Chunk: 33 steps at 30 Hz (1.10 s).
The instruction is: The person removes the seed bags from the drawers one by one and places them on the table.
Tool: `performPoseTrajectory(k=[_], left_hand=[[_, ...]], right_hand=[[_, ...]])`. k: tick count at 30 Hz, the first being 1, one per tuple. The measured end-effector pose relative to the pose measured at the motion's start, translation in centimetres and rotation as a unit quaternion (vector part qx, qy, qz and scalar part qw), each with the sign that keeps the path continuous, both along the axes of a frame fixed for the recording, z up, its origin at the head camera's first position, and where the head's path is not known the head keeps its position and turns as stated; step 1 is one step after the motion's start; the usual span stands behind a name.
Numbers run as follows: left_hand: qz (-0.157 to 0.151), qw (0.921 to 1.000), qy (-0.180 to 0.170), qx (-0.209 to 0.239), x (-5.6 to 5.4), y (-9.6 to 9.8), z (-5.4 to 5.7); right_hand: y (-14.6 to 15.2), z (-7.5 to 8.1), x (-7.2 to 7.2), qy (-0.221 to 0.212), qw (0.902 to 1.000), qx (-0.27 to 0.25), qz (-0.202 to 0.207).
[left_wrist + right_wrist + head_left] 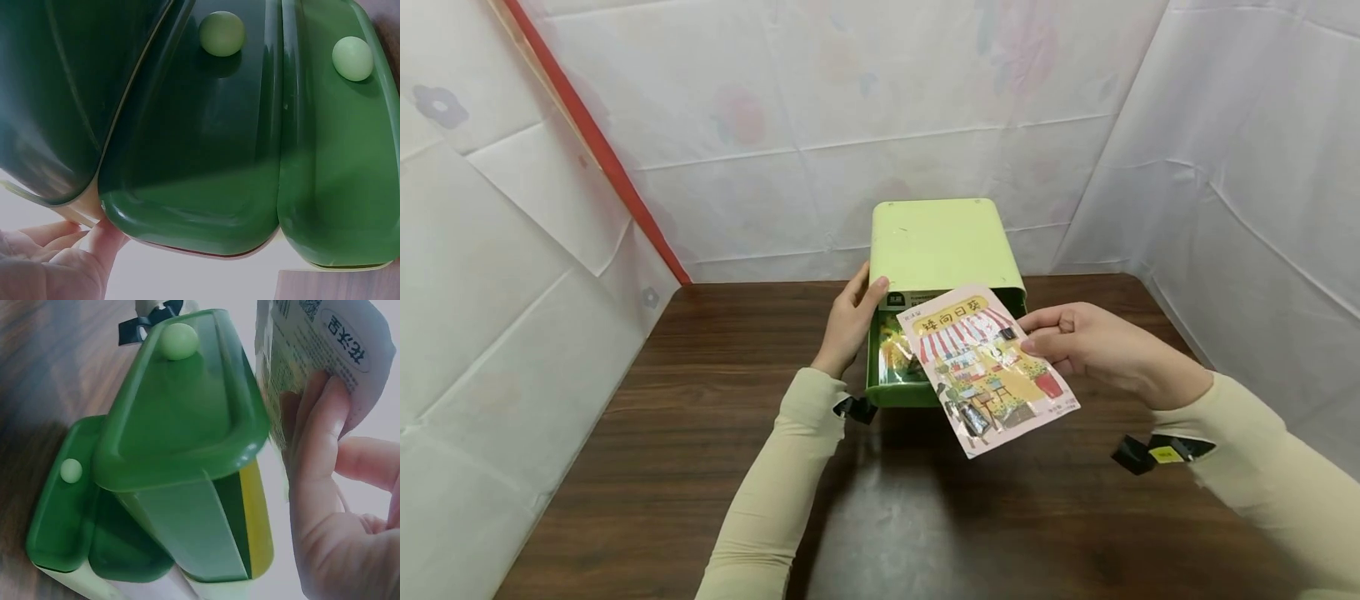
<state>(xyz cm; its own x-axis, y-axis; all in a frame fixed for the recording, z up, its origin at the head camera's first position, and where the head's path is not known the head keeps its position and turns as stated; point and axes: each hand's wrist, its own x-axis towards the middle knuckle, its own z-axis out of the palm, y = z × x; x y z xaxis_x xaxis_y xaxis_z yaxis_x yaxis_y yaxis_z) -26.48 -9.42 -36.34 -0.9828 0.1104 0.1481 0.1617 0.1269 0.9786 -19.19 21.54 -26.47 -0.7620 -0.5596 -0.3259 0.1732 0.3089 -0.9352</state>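
My right hand (1086, 346) pinches a pink seed packet (992, 367) with an awning shop picture, between thumb and fingers, over the front of a light green drawer cabinet (940, 242). Printed text marks the packet's back (350, 344) in the right wrist view. The cabinet's top green drawer (181, 419) is pulled out; a glossy yellow-green packet (895, 350) lies inside, partly hidden under the held one. My left hand (850, 321) rests against the cabinet's left side, thumb at its front corner. Its fingers look fairly straight in the left wrist view.
Two lower drawers, the middle drawer (194, 144) and bottom drawer (340, 156), are closed and have round pale knobs. The cabinet stands on a dark wooden table (700, 433) near white sheeting (760, 208) at the back and sides.
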Motion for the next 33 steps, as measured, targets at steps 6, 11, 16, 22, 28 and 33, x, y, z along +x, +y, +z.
performPoseTrajectory(k=[6,11,16,22,28,33], left_hand=[[0.000,1.0000,-0.004,-0.004,0.1,0.1,-0.1],[-0.001,1.0000,-0.006,-0.003,0.1,0.1,-0.1],[-0.003,1.0000,-0.008,-0.003,0.1,0.1,-0.1],[-0.010,0.9999,-0.007,-0.002,0.5,0.1,0.2],[0.002,0.9999,-0.005,-0.009,0.1,0.1,-0.3],[0.003,0.9999,-0.006,-0.012,0.2,0.1,-0.3]], right_hand=[[1.1,0.3,-0.1,0.020,0.9974,-0.042,-0.056],[2.3,0.7,-1.0,0.012,0.9813,-0.122,-0.148],[3.2,0.9,-2.7,0.006,0.9502,-0.217,-0.224],[4.2,0.5,-4.7,0.015,0.9138,-0.246,-0.323],[4.9,-1.0,-7.2,0.035,0.8650,-0.232,-0.443],[5.6,-3.4,-9.8,0.040,0.8321,-0.173,-0.526]])
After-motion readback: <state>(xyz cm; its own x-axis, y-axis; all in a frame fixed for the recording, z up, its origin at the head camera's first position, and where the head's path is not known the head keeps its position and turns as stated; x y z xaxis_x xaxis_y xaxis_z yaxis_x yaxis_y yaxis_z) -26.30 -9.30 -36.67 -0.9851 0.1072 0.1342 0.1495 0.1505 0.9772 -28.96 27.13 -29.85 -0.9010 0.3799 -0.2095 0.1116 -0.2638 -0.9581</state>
